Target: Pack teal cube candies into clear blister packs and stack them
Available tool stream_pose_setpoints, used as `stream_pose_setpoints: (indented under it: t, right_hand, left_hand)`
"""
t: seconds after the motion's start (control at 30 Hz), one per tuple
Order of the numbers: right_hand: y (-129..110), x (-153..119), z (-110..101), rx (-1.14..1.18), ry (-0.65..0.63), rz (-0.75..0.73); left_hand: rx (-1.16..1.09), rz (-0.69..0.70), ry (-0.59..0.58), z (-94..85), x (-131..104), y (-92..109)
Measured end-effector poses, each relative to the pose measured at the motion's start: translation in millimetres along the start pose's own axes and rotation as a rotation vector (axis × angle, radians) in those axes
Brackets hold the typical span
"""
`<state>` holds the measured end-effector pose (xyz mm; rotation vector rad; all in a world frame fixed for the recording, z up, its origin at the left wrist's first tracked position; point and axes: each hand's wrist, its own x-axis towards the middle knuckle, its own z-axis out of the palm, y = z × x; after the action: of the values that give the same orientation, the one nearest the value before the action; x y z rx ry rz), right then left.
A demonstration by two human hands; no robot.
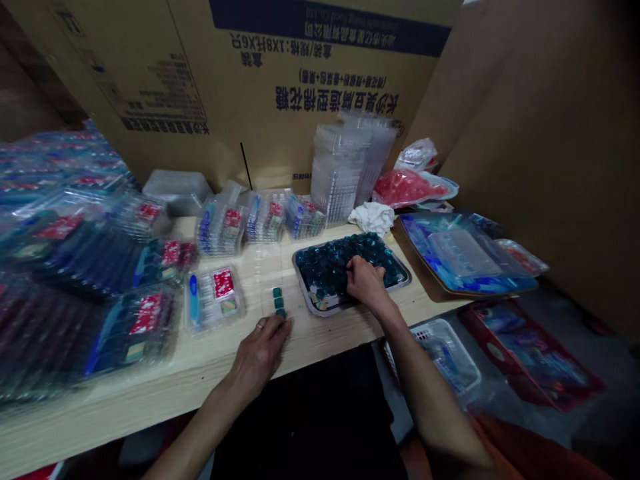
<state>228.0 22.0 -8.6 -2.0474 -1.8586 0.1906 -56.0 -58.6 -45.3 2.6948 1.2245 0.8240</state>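
My right hand (pixel 366 281) reaches into a shallow tray (pixel 320 312) heaped with small, glossy dark-teal pieces (pixel 333 260). Its fingers are curled in a pinch, and whatever lies between them is hidden. On the wooden table, three teal squares (pixel 278 302) stand in a column, apparently in a clear plastic blister tray (pixel 270 257). My left hand (pixel 261 347), with a ring on one finger, rests at the near end of that column. Its fingers are drawn together beside the lowest square; their tips hide what they hold, if anything.
A filled clear pack (pixel 214 298) lies left of my left hand. More filled packs (pixel 223 223) stand behind it and crowd the left side. Stacked clear trays (pixel 337 173), a white tissue (pixel 373 217) and a carton (pixel 320 87) are behind. A blue-lined box (pixel 460 257) sits right.
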Motion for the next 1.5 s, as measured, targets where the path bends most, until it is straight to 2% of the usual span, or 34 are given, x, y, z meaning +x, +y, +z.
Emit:
stream_pose_setpoints:
  t: [0.1, 0.17, 0.27, 0.33, 0.4, 0.53, 0.67, 0.77, 0.83, 1.13, 1.2, 1.3, 1.4, 1.5]
  right_hand:
    - [-2.6, -4.7, 0.4, 0.176, 0.077, -0.083]
    - [-9.5, -6.4, 5.0, 0.242, 0.084, -0.153]
    - [-21.4, -5.3, 15.7, 0.202, 0.058, -0.144]
    - [-24.2, -4.5, 20.6, 0.188, 0.036, -0.114]
    - [-20.5, -5.8, 20.7, 0.234, 0.041, -0.107]
    - [-5.6, -15.0, 11.4, 0.374, 0.088, -0.131]
    - [-5.0, -22.7, 8.5, 0.430, 0.081, -0.139]
    - [-11.8, -26.5, 11.7, 0.431, 0.066, -0.170]
    - [-14.5, -29.9, 12.5, 0.439, 0.062, -0.185]
    - [-14.3, -38.0, 9.5, 0.557, 0.090, -0.119]
    - [-16.2, -38.0, 12.0, 0.583, 0.098, -0.096]
    - [-22.8, -40.8, 14.2, 0.697, 0.087, -0.076]
    - [-37.1, -46.1, 12.0, 0.798, 0.056, -0.182]
    - [-56.3, -51.4, 7.8, 0.726, 0.089, -0.339]
  left_hand:
    - [-0.181, -0.188, 0.171, -8.1, 15.1, 12.2]
    - [-0.364, -0.349, 0.220, -4.4, 35.3, 19.6]
    - [-0.493, -0.495, 0.079, 14.7, 69.0, 24.4]
    - [-0.404, -0.484, -0.041, 28.2, 84.0, 23.1]
    - [-0.322, -0.457, -0.083, 35.1, 89.7, 19.8]
    - [-0.262, -0.464, -0.040, 28.9, 90.5, 16.5]
    - [-0.115, -0.386, -0.213, 23.5, 107.2, 27.7]
    - [0.014, -0.317, -0.346, 29.3, 125.7, 36.9]
    - [0.030, -0.301, -0.394, 34.1, 133.9, 37.3]
    - [-0.107, -0.310, -0.313, 44.6, 130.7, 15.4]
    - [-0.294, -0.374, -0.200, 43.9, 129.1, 14.8]
    - [-0.887, -0.622, 0.020, 35.2, 125.2, 14.3]
    - [-1.428, -0.826, 0.078, 18.6, 117.7, 14.0]
    - [-1.668, -0.893, 0.097, 1.6, 108.0, 15.3]
